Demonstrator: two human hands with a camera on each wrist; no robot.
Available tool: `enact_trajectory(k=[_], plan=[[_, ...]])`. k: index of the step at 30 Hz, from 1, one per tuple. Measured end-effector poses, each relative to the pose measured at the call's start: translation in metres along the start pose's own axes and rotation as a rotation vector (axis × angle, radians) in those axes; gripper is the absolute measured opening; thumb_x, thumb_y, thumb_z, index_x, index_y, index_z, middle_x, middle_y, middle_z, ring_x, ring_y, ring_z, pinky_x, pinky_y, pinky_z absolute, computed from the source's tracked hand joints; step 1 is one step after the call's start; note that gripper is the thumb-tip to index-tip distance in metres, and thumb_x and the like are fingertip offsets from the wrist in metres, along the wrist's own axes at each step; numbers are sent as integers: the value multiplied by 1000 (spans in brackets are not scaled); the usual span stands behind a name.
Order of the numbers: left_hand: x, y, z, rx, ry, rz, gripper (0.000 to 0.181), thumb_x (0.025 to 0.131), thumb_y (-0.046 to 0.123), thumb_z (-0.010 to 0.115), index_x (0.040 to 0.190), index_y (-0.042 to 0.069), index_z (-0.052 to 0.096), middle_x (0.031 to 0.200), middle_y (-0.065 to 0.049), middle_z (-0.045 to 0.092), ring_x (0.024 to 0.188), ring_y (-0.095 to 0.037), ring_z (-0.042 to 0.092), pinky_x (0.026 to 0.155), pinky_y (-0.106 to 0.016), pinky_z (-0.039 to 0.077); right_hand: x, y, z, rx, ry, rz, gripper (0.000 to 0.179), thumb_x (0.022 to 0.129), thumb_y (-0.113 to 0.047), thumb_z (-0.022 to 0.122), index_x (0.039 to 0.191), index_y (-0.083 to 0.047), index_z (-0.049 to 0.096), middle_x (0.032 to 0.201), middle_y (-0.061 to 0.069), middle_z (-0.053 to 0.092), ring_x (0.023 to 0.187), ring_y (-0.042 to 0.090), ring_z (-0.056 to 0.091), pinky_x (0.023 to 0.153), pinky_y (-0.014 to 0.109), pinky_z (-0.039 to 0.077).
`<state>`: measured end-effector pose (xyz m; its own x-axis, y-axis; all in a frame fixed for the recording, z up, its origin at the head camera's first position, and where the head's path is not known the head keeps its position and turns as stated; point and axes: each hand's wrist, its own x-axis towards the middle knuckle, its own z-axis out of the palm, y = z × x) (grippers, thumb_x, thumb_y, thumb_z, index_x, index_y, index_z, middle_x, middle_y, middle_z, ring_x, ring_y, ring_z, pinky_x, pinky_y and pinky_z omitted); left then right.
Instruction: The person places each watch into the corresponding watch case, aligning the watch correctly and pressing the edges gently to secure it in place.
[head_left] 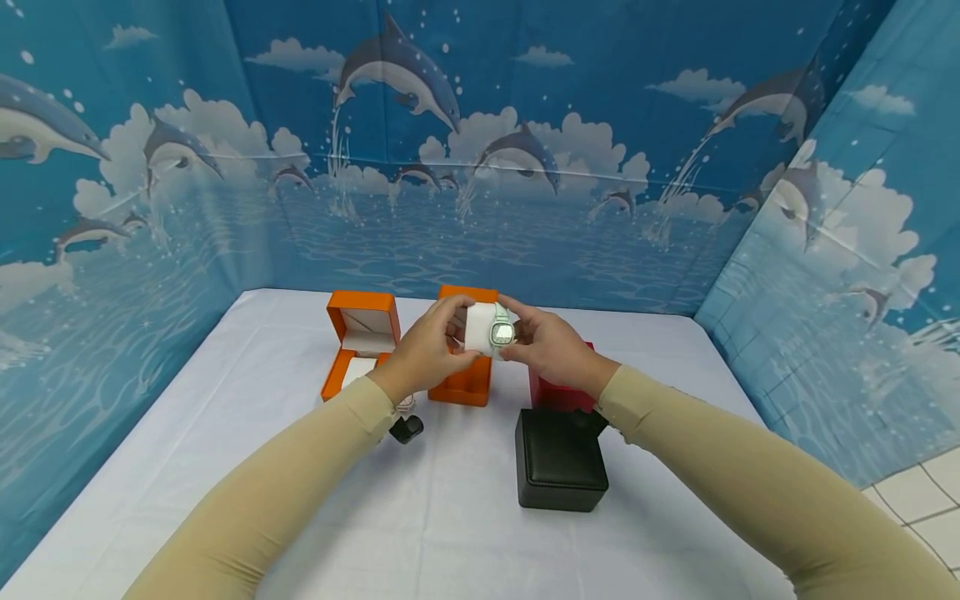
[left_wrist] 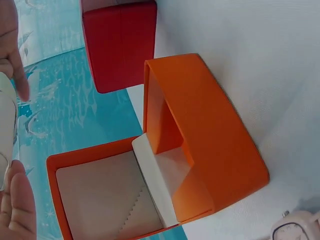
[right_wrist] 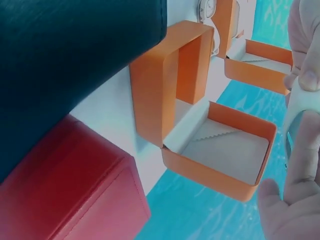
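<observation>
Raised above the middle open orange box (head_left: 460,393) is a white watch cushion (head_left: 477,327) with a pale green square-faced wristwatch (head_left: 502,333) around it. My left hand (head_left: 429,346) grips the cushion's left end between thumb and fingers. My right hand (head_left: 557,348) pinches the wristwatch side, index finger at the top and thumb below. In the left wrist view the orange box (left_wrist: 220,130) has its lid folded back and a hollow inside. Only parts of both hands and the cushion show at the edges of the wrist views.
Another open orange box (head_left: 363,312) with a white cushion stands left. A pink watch (head_left: 406,403) and a black watch (head_left: 407,429) lie by my left sleeve. A red box (head_left: 537,386) sits behind a closed black box (head_left: 562,462), partly under my right arm. A dolphin curtain (head_left: 480,233) backs the table.
</observation>
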<state>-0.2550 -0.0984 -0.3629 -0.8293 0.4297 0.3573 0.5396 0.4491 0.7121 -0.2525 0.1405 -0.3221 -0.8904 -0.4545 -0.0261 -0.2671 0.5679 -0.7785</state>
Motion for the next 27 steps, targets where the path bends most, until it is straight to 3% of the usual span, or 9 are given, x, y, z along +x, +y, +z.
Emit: enact_trajectory(k=[5, 11, 18, 23, 27], plan=[[-1, 2, -2, -14, 2, -1, 71, 93, 15, 81, 152, 10, 42, 127, -7, 55, 102, -24, 64, 85, -33, 61, -1, 1, -3, 9, -20, -13, 93, 97, -10, 76, 169, -34, 23, 137, 14, 59, 113, 25, 71, 98, 40, 61], [0, 4, -2, -18, -23, -4, 70, 94, 14, 81, 152, 11, 42, 123, -6, 56, 101, -23, 65, 86, -35, 61, -2, 1, -2, -27, -47, -56, 98, 95, -4, 77, 170, -29, 19, 131, 14, 65, 108, 24, 71, 95, 37, 62], [-3, 8, -4, -10, -10, 6, 69, 94, 14, 81, 151, 11, 43, 123, -5, 57, 99, -19, 64, 85, -32, 61, -4, -1, 0, -15, -9, -30, 105, 92, -4, 80, 171, -26, 15, 123, 14, 67, 104, 22, 72, 96, 38, 62], [-4, 10, -6, -8, -12, 23, 68, 93, 14, 82, 150, 11, 44, 120, -5, 59, 99, -18, 65, 85, -31, 61, -9, -3, -3, -67, -10, -69, 100, 94, -11, 80, 170, -25, 17, 130, 11, 71, 117, 26, 70, 98, 40, 62], [-3, 12, -7, -16, -18, 37, 67, 93, 14, 82, 149, 10, 45, 120, -5, 60, 99, -18, 65, 86, -32, 61, -10, 0, -7, -27, -33, -99, 98, 94, -12, 79, 170, -23, 18, 146, 12, 62, 130, 30, 65, 99, 41, 61]])
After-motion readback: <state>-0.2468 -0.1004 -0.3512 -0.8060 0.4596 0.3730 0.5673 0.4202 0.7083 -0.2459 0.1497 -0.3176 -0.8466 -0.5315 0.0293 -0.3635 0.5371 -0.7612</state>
